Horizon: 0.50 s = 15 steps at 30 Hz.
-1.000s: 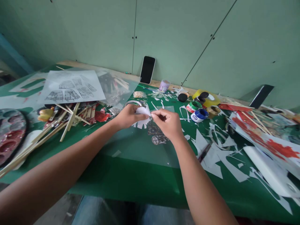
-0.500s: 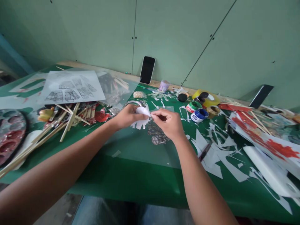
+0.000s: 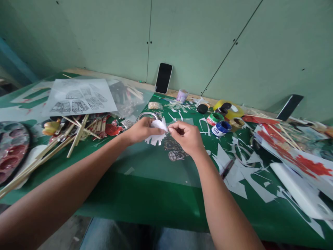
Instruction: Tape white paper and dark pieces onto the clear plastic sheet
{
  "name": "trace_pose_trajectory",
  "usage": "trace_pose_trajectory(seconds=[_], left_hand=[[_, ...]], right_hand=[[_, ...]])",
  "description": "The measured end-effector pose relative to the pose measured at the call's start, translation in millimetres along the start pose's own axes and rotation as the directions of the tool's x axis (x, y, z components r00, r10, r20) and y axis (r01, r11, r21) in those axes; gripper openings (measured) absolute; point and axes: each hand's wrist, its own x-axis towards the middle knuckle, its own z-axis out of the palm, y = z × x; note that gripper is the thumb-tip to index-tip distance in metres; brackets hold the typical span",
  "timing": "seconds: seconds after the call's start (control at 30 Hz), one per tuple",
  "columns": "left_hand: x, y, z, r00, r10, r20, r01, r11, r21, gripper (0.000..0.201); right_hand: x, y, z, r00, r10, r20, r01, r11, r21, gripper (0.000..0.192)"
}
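Observation:
A white paper cutout (image 3: 155, 139) with a fringed lower edge is pinched between the thumb and fingers of my left hand (image 3: 142, 130). My right hand (image 3: 186, 135) is closed in a pinch right by the cutout's pointed right end. Whatever its fingertips hold is too small to make out. Below the hands, dark patterned pieces (image 3: 175, 154) show at a clear plastic sheet (image 3: 156, 170) on the green table cover (image 3: 140, 205). My left fingers are partly hidden behind the paper.
Sticks (image 3: 80, 135) and a paint palette (image 3: 13, 152) lie left, near a printed sheet (image 3: 80, 95). A phone (image 3: 164, 78) leans on the wall. Paint jars (image 3: 221, 128), paper scraps (image 3: 256, 180), a craft knife (image 3: 227, 169) and a white object (image 3: 299, 191) are on the right.
The paper cutout has shifted in my left fingers, and more of its fringed edge shows, spread wider. Both hands stay almost where they were.

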Motion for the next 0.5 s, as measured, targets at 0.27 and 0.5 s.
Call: trace_pose_trajectory(seconds=[0.27,0.5], left_hand=[[0.2,0.1,1.2,1.000,0.015,-0.020,-0.016,0.998,-0.054,0.022],[1.6,-0.2,2.2,0.998,0.019,-0.065,-0.014,0.998,0.063,0.024]], right_hand=[[-0.5,-1.1,1.1,0.998,0.028,-0.060,-0.024,0.997,0.069,0.025],[1.9,2.5,4.6,0.992,0.115,0.050,-0.120,0.984,0.129,0.030]])
